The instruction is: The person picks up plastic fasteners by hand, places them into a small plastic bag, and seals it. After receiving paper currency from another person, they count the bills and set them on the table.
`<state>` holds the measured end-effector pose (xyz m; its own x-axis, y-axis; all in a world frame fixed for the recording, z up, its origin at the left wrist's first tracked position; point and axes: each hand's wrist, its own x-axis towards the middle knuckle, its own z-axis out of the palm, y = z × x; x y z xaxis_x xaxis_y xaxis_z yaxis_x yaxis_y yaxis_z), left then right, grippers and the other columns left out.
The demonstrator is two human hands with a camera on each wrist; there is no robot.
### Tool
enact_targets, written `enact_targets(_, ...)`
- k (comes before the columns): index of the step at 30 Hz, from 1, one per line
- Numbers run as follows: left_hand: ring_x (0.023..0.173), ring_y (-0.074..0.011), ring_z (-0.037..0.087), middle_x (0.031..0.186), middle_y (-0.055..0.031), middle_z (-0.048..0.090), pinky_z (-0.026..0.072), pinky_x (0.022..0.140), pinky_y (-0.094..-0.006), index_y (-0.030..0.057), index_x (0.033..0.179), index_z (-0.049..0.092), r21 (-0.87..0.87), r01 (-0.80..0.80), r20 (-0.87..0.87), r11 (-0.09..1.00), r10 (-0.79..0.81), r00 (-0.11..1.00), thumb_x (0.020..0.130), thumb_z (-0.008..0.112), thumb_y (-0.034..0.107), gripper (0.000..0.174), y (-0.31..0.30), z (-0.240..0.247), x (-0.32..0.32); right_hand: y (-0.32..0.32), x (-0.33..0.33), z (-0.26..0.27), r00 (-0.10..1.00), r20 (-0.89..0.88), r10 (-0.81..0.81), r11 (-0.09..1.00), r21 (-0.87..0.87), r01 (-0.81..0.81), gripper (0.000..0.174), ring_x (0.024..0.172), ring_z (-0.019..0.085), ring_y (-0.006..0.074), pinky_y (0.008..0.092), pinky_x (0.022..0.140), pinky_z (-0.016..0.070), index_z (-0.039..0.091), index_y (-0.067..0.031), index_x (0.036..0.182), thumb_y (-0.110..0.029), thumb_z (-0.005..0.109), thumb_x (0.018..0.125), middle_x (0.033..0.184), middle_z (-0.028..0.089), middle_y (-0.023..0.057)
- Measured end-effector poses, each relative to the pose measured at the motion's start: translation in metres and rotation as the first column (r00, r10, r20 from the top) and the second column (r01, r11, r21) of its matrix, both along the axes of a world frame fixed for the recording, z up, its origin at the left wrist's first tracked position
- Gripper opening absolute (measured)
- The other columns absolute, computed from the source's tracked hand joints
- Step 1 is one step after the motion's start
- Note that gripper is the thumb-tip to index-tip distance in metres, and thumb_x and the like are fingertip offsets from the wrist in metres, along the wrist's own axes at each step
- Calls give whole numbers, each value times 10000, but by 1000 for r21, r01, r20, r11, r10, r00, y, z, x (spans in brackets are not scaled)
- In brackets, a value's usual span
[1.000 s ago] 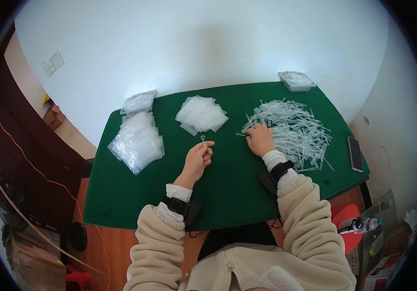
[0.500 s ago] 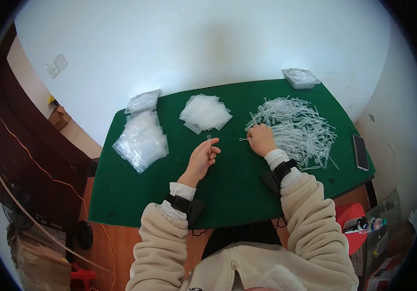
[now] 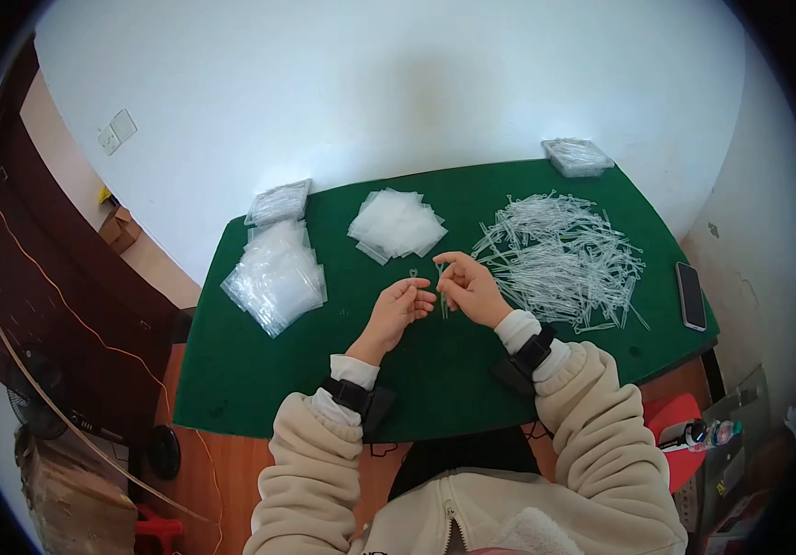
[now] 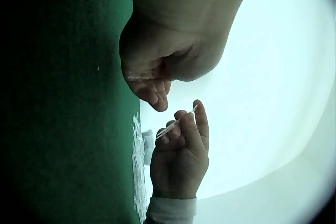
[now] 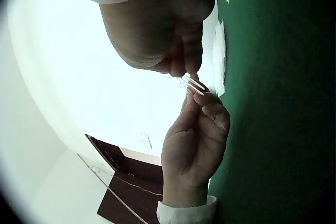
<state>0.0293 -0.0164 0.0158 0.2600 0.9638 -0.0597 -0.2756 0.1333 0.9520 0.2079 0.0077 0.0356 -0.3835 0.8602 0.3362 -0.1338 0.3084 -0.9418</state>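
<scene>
My left hand [image 3: 392,319] pinches a clear plastic stick [image 3: 414,273] whose small looped end sticks up past the fingertips. Just to its right, my right hand [image 3: 476,293] pinches a few more of these thin sticks [image 3: 445,309] between thumb and fingers, their ends hanging below the fingertips. In the right wrist view those sticks [image 5: 195,84] lie close against the left fingertips. A big loose pile of the same looped sticks [image 3: 569,268] spreads to the right of my hands. Beyond my left hand is a heap of clear plastic bags [image 3: 397,225].
A second stack of clear bags [image 3: 275,282] lies at the left, before a clear box of sticks [image 3: 279,202]. Another filled box [image 3: 578,157] stands at the back right corner. A phone [image 3: 690,296] lies near the right edge of the green table [image 3: 259,388].
My right hand has left the edge of the pile and come left to my left hand, bringing sticks with it. The left hand stays near its place, still pinching its stick.
</scene>
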Motion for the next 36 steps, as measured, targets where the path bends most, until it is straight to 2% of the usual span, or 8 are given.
enact_targets(2,796,-130,552,926,-82,581,457,709,-252,8,1134,469,-1,6,4,1000,-6,1000,934,397,197,284,-2,3,3,1,1,-1,997,-53,53,993,-99,-58,174,579,517,69,210,502,425,523,-4,985,-39,532,815,727,564,24)
enact_targets(7,895,-188,580,974,-103,581,469,782,-292,2,1106,480,1,112,-7,994,-112,994,936,383,202,281,-8,10,9,4,3,-2,993,-68,95,985,-141,-103,174,604,535,69,208,515,438,529,2,976,-45,547,809,756,589,39)
enact_targets(11,909,-213,584,990,-125,579,473,797,-309,-7,1093,482,-10,172,-24,985,-173,985,937,376,206,284,-11,11,12,6,2,-7,999,-30,35,996,-80,-37,152,621,547,64,202,541,445,558,8,927,-63,573,793,760,608,41)
enact_targets(14,898,-221,587,990,-138,577,476,798,-318,-12,1091,479,-14,211,-46,977,-212,976,936,375,206,287,-11,12,13,11,1,-16,996,8,-86,996,39,85,129,615,546,60,200,566,450,594,4,870,-82,599,775,735,612,26)
enact_targets(17,890,-226,590,982,-146,576,479,800,-321,-18,1086,480,-27,226,-49,974,-227,973,934,381,206,289,-12,13,14,10,1,-14,995,9,-97,993,62,96,129,616,548,58,199,572,449,609,3,855,-85,614,761,733,615,19)
enact_targets(30,872,-214,592,983,-128,577,485,783,-312,4,1095,486,22,241,-59,970,-239,969,935,388,217,284,-12,12,12,8,0,-12,991,39,-130,985,121,125,116,612,554,50,188,555,440,641,-3,827,-82,637,742,700,602,9)
enact_targets(36,814,-161,582,981,-110,579,485,760,-288,19,1100,488,25,245,-67,969,-243,968,932,408,217,271,-14,14,14,5,3,-8,992,69,-107,988,118,98,118,620,563,55,187,565,443,642,-1,835,-76,634,745,719,608,16)
